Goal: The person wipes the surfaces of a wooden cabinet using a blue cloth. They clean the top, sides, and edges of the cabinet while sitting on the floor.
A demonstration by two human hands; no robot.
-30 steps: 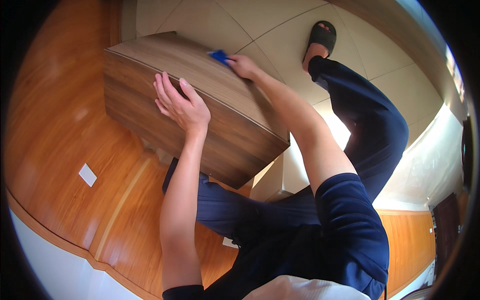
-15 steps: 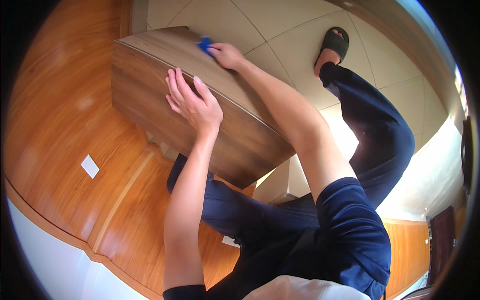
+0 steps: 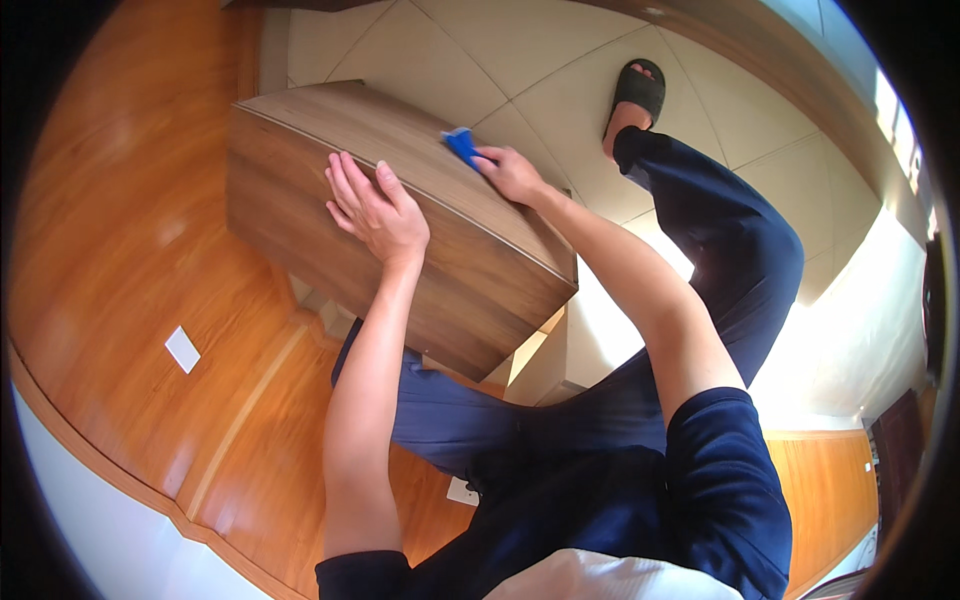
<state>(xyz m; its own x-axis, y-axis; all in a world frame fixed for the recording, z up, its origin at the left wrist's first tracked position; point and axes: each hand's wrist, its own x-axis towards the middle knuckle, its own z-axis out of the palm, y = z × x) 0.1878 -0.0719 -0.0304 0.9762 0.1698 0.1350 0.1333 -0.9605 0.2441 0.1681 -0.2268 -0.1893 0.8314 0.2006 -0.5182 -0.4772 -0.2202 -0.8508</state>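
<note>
A brown wood-grain cabinet stands between my legs, with its long top face toward the far side. My left hand lies with its fingers stretched against the near panel, its fingertips near the long edge between that panel and the top. In my right hand, closed, is a small blue hand tool with a flared end and a pale edge. Its pale end is over the top face, right of the middle. Whether it touches the board I cannot tell, nor whether the tool is a brush or a scraper.
Orange wood panelling with a white plate rises at the left. Beyond the cabinet lie beige floor tiles, where my slippered foot rests. My dark-trousered leg bends along the right. A pale box-shaped thing shows under the cabinet's near right corner.
My right hand has drawn the blue tool back along the top face, toward me and to the right. My left hand stays on the near panel; the whole view has shifted slightly.
</note>
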